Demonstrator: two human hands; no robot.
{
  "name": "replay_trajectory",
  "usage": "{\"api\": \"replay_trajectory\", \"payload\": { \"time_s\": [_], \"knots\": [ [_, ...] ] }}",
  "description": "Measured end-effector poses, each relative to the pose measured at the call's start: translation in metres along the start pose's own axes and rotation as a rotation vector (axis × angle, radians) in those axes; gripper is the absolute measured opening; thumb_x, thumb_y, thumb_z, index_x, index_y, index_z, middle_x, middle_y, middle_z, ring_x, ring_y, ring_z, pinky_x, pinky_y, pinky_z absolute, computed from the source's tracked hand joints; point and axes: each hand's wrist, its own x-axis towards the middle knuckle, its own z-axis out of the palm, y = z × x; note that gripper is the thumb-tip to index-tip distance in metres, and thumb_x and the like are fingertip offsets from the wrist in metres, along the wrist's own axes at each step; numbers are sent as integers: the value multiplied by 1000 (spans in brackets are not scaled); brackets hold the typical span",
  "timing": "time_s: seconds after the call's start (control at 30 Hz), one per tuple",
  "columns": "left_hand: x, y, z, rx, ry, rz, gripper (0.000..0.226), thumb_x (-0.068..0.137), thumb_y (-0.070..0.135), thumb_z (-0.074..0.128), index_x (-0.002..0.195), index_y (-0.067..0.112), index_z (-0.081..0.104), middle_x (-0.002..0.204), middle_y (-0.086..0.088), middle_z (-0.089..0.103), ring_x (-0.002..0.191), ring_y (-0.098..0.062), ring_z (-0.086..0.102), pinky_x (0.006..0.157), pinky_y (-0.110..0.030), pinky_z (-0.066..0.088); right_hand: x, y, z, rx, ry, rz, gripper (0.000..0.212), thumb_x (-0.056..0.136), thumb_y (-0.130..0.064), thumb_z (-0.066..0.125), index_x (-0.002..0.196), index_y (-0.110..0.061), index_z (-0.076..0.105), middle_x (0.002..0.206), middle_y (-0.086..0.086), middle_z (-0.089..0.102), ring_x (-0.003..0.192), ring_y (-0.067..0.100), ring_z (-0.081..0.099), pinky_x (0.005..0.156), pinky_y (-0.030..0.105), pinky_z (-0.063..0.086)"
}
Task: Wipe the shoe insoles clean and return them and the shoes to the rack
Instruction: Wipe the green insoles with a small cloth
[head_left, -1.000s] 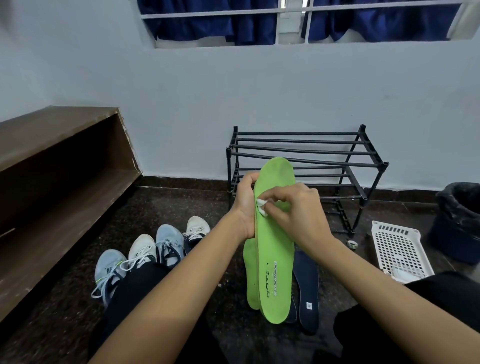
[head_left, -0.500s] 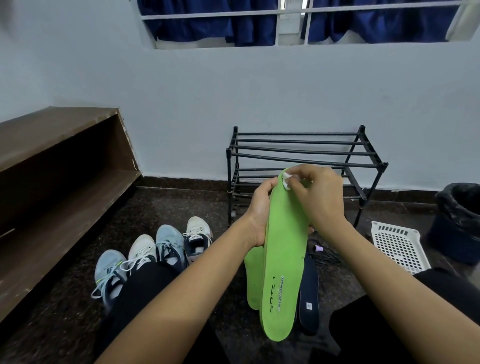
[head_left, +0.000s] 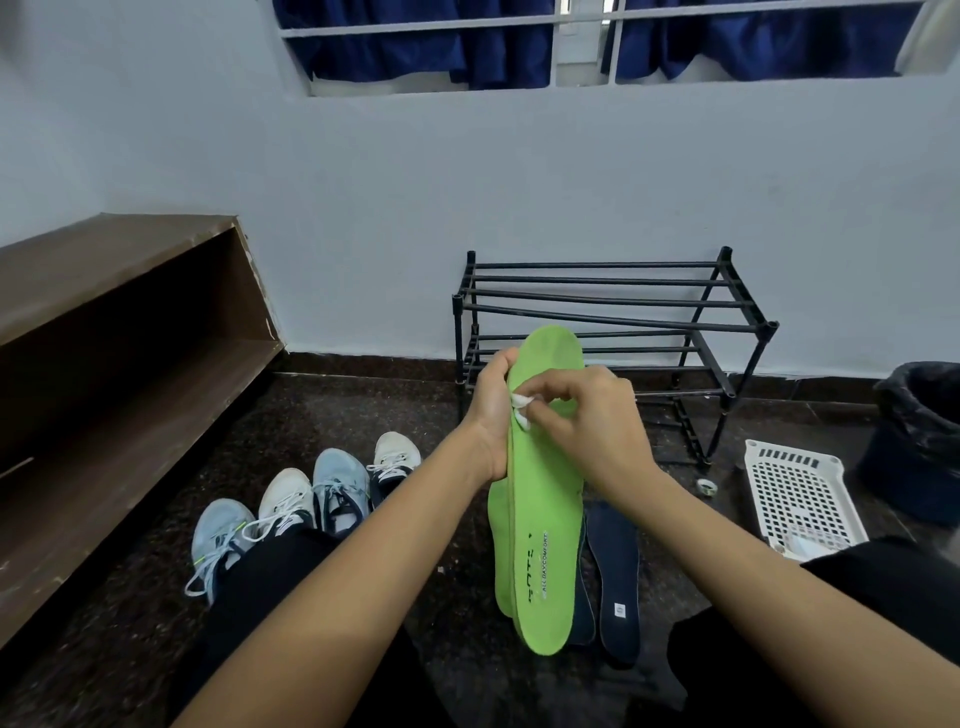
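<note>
Your left hand (head_left: 491, 415) grips the green insole (head_left: 545, 519) by its left edge, fingers curled round it about a third down from the toe. Your right hand (head_left: 597, 426) pinches a small crumpled white wipe (head_left: 521, 410) onto the insole face, just beside the left hand.

The insole is matte lime foam held nearly upright in mid-frame, rounded toe at 12 o'clock and heel at 6. Dark lettering sits near the heel, and the toe end looks slightly duller.

Clock positions from the held insole:
- 7: a second green insole (head_left: 497, 551) flat on the floor, mostly hidden behind the held one.
- 4–5: two navy insoles (head_left: 618, 571) on the floor, one with a small white label at the heel.
- 12–1: the rack (head_left: 613, 306), thin black metal tubes with open gaps between the bars, against the white wall.
- 9: four laced shoes (head_left: 291, 514) in a row, light blue and white alternating, partly covered by your black trouser leg.
- 3: a white perforated plastic basket (head_left: 800, 493), with a dark lined bin (head_left: 919, 431) beyond it.
- 9–10, far left: a brown wooden shelf (head_left: 104, 364) with a chipped front edge.

The floor (head_left: 363, 405) is dark speckled stone. There is an open strip of it between the shoes and the rack.
</note>
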Motion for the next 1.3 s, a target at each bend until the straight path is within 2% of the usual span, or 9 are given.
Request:
{"api": "replay_trajectory", "payload": {
  "time_s": [0.1,0.23,0.33,0.47,0.53,0.63,0.9,1.13,1.3],
  "knots": [
    [-1,-5,3,11,-83,-21,57,94,44,38,59,13,71,57,-8,62,48,-22,60,52,-25,48,10,9,-6,-28,53,38,8,75,-31,66,80,-36,71,67,-18,65,75,18,60,79,47,48],
    [-9,-7,10,48,-221,-66,50,92,45,39,92,6,72,83,-19,69,71,-35,67,74,-44,53,27,25,-20,-87,163,136,6,79,-34,66,84,-35,70,70,-13,66,76,23,60,77,47,48],
    [-11,-6,11,47,-243,-87,53,91,45,39,95,4,72,91,-23,69,78,-40,66,81,-49,51,32,29,-23,-86,190,171,8,79,-33,64,85,-33,71,71,-12,65,84,22,60,80,48,47],
    [-10,-4,10,30,-193,-49,48,92,40,39,89,3,69,78,-18,67,64,-32,65,67,-41,57,26,22,-17,-36,150,151,6,79,-28,67,83,-31,72,71,-12,65,80,23,59,78,49,48],
    [-7,-1,6,27,-128,-22,48,93,39,38,74,7,69,64,-11,64,52,-26,61,52,-28,52,19,15,-11,-23,103,120,8,78,-25,70,82,-31,73,68,-13,64,75,22,59,77,47,48],
    [-5,4,0,11,-56,1,47,89,41,40,61,12,66,58,-5,57,48,-20,54,48,-22,44,6,5,-1,-10,34,50,10,76,-23,71,80,-32,73,65,-17,64,74,20,59,78,45,49],
    [-4,2,0,4,-50,9,48,90,40,39,61,13,65,58,-5,58,48,-20,55,50,-23,45,7,8,-4,-91,16,28,4,77,-35,69,79,-38,71,64,-18,64,72,17,58,77,44,48],
    [-15,-4,16,23,-233,-72,55,93,43,32,98,1,68,87,-24,66,74,-39,64,73,-44,51,30,27,-31,-72,182,231,6,79,-36,66,78,-33,71,70,-13,66,75,15,62,82,49,47],
    [-14,-2,13,30,-221,-46,49,93,41,33,92,6,68,77,-17,68,65,-33,65,69,-40,53,22,17,-25,-25,168,206,5,80,-31,67,78,-33,72,73,-13,68,73,15,61,80,50,48]
  ]
}}
